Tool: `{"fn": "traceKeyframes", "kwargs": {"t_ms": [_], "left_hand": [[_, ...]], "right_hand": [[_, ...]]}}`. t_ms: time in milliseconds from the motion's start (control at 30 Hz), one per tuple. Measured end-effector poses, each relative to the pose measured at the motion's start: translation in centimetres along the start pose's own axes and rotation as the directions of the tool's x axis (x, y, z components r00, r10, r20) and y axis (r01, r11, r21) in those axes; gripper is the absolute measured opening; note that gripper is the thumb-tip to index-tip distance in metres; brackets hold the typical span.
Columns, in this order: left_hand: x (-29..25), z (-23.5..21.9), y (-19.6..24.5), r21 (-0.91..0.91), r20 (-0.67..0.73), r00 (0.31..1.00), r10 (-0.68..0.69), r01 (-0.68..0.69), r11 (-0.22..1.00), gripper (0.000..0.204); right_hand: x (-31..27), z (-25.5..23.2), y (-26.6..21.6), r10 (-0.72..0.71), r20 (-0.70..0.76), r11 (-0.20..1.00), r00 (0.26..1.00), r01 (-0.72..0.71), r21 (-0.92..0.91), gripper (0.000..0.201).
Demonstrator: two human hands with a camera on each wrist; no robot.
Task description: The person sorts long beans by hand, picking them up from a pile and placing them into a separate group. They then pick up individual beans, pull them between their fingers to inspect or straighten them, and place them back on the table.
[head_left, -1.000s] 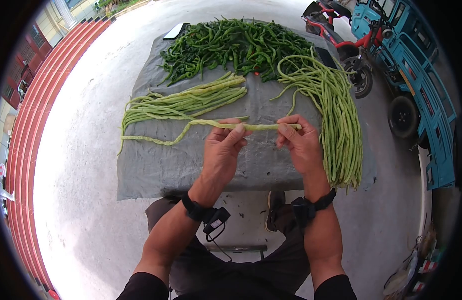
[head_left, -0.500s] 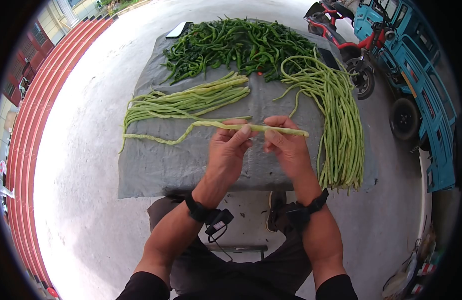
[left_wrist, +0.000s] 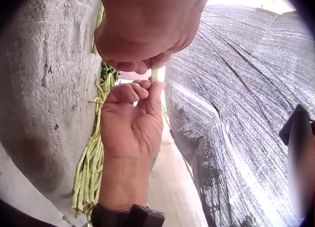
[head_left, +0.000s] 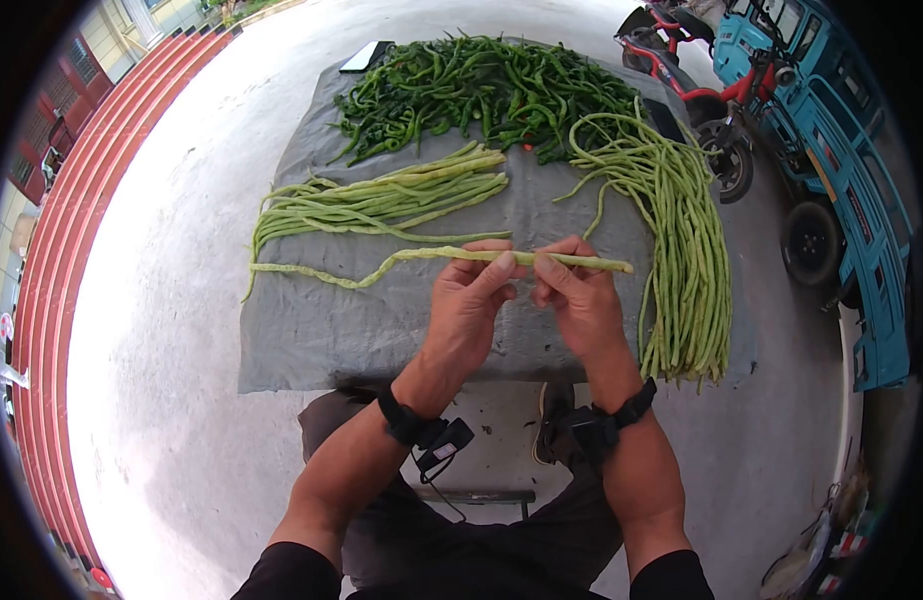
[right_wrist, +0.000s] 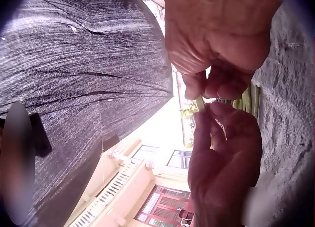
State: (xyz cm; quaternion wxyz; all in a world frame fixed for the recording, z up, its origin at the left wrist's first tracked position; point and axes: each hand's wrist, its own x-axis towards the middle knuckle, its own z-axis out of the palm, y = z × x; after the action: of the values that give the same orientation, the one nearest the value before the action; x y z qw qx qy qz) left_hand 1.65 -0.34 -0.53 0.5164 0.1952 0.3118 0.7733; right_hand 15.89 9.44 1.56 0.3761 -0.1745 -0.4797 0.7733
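In the head view, a single long yardlong bean [head_left: 410, 255] runs across the front of the grey cloth, its thin left part lying on the cloth in a bend. My left hand [head_left: 468, 308] pinches it between thumb and fingers. Close beside it, my right hand [head_left: 586, 305] pinches the same bean, and the thick end sticks out to the right past the fingers. Both wrist views show the thumbs almost meeting, with a short piece of bean between them. A bundle of yardlong beans [head_left: 382, 195] lies behind the left hand; a larger heap of yardlong beans [head_left: 690, 260] is at the right.
The grey cloth [head_left: 312, 335] covers a raised surface in front of my knees. Green peppers [head_left: 492, 85] are piled along its far side, with a white flat object [head_left: 365, 57] at their left. Beyond the right edge stand a red bike [head_left: 697, 85] and a blue cargo vehicle [head_left: 832, 150].
My right hand has slid left along the bean, from its thick end to close beside the left hand. More of that end now sticks out. The left hand keeps its pinch.
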Motion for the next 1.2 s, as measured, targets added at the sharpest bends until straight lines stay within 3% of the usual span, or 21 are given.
{"fn": "traceKeyframes", "kwargs": {"t_ms": [200,467,567,667,1200], "left_hand": [[0.1,-0.3,-0.3,0.037,0.047,0.998,0.040,-0.042,0.998,0.021],[-0.3,0.4,-0.4,0.038,0.033,0.999,-0.004,0.002,0.999,0.019],[-0.5,0.9,-0.1,0.010,-0.081,0.995,-0.051,0.052,0.999,0.020],[-0.2,0.3,0.0,-0.031,-0.110,0.991,-0.075,0.072,0.997,0.021],[-0.4,0.5,0.2,0.049,-0.077,0.997,-0.016,0.020,0.999,0.023]], "right_hand": [[-0.1,1.0,-0.6,0.077,-0.007,0.996,0.997,-0.078,-0.033,0.014],[0.0,0.5,-0.1,0.020,-0.033,0.998,0.999,-0.022,-0.053,0.014],[0.1,0.0,-0.3,0.019,-0.067,0.999,0.998,-0.022,-0.037,0.014],[0.1,-0.5,-0.8,0.020,-0.096,0.999,0.995,-0.022,-0.027,0.014],[0.2,-0.5,-1.3,0.011,-0.097,1.000,0.995,-0.013,-0.016,0.013]]}}
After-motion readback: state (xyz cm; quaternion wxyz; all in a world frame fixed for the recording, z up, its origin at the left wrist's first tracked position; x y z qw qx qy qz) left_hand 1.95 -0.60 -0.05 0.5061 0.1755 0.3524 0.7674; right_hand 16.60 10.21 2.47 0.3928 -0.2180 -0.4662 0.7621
